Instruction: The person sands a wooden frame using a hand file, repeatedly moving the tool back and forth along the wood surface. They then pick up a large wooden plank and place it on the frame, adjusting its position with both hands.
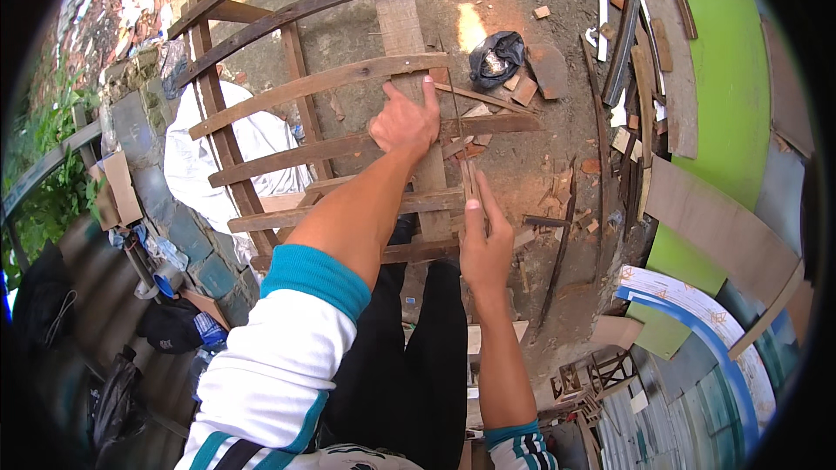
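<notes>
My right hand is closed around the wooden handle of a handsaw, its thin blade pointing away from me. The blade runs beside the slat ends of a slatted wooden frame. My left hand lies over one slat, thumb and index finger stretched apart towards the slat beyond; its other fingers are partly hidden. Beneath the slats lies a long, pale wooden plank. One slat reaches past the blade to the right, while the neighbouring slats end near it.
A black plastic bag and wood offcuts lie on the dirt floor. White cloth spreads under the frame's left side. Long wood strips, a green board and a curved white-and-blue piece are at right. A stone wall stands left.
</notes>
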`<state>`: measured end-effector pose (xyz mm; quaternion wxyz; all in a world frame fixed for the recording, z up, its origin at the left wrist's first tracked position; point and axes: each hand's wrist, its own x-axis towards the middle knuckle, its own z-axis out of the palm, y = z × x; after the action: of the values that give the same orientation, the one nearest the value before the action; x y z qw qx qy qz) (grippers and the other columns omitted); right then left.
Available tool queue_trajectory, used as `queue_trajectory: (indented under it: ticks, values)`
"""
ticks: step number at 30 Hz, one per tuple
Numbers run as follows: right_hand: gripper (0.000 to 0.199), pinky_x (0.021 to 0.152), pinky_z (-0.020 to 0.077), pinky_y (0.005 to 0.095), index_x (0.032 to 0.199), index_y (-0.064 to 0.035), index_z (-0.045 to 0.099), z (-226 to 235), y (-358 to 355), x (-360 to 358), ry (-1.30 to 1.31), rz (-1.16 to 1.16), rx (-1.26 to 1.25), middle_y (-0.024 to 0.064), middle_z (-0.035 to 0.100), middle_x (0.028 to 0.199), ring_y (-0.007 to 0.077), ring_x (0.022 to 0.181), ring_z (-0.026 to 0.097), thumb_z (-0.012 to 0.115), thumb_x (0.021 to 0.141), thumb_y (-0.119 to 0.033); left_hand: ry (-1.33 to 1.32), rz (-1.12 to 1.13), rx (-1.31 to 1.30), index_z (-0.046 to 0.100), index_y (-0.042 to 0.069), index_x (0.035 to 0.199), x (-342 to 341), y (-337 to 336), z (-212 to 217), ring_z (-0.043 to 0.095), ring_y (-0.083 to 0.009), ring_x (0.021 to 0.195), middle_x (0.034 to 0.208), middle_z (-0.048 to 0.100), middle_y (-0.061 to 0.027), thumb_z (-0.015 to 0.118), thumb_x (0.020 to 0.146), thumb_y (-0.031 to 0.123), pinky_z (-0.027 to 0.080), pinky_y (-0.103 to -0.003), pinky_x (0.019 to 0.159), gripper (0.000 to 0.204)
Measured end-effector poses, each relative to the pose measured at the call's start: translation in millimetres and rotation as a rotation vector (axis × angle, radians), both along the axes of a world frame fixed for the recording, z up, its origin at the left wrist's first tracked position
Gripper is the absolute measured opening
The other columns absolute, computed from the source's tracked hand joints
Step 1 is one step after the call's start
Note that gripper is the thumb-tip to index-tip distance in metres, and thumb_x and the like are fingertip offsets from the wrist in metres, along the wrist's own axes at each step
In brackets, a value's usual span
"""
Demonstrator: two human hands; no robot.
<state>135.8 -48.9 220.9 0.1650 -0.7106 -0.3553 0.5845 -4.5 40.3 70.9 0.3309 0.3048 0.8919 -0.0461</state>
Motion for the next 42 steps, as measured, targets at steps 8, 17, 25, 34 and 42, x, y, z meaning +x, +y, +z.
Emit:
queue_trajectory:
  ticks: [8,17,25,34,42]
  values:
    - [0.047,0.098,0.0497,0.0353,0.141,0.0093,0.052,61.3,-46.8,32.3,0.004,-0.044,-0.017,0.0269,0.065,0.131,0.0277,0.120,0.065,0.051,0.104,-0.019,0.010,0.008,-0.018,0.043,-0.005,0.136,4.0,16.3,1.1,0.073,-0.0389,0.092,0.095,0.073,-0.0249,0.037,0.098,0.067,0.050,-0.049,0.090,0.082]
    - [0.047,0.087,0.0500,0.0304,0.144,0.0046,0.053,12.8,-34.7,9.9,0.006,-0.038,0.098,0.0219,0.067,0.128,0.0184,0.100,0.066,0.052,0.104,-0.019,-0.010,0.009,0.026,0.041,-0.006,0.139,-2.5,21.1,5.5,0.071,-0.0427,0.098,0.099,0.072,-0.0277,0.036,0.097,0.071,0.052,-0.050,0.090,0.088]
    - [0.047,0.054,0.0382,0.0217,0.145,0.0045,0.052,0.0,-44.6,34.8,0.077,-0.098,0.058,0.0095,0.073,0.102,0.0034,0.061,0.047,0.052,0.103,-0.017,-0.030,0.003,0.039,0.042,-0.006,0.140,6.0,6.1,-0.2,0.071,-0.0425,0.099,0.100,0.072,-0.0276,0.035,0.096,0.072,0.051,-0.051,0.091,0.089]
    - [0.041,0.075,0.0533,0.0328,0.119,0.0046,0.064,-44.6,-26.4,19.2,0.041,0.116,0.265,0.0130,0.075,0.090,0.0174,0.083,0.070,0.075,0.094,-0.026,-0.034,0.021,0.055,0.037,-0.009,0.146,-3.7,10.2,4.1,0.069,-0.0441,0.106,0.108,0.070,-0.0314,0.034,0.095,0.074,0.050,-0.049,0.095,0.098]
    - [0.037,0.069,0.0521,0.0346,0.099,0.0015,0.061,-70.3,-29.7,19.0,0.069,0.033,0.391,0.0132,0.071,0.079,0.0191,0.071,0.066,0.077,0.093,-0.031,-0.037,-0.002,0.090,0.037,-0.010,0.145,-0.1,8.3,3.5,0.067,-0.0442,0.110,0.114,0.068,-0.0322,0.033,0.095,0.074,0.049,-0.050,0.097,0.099]
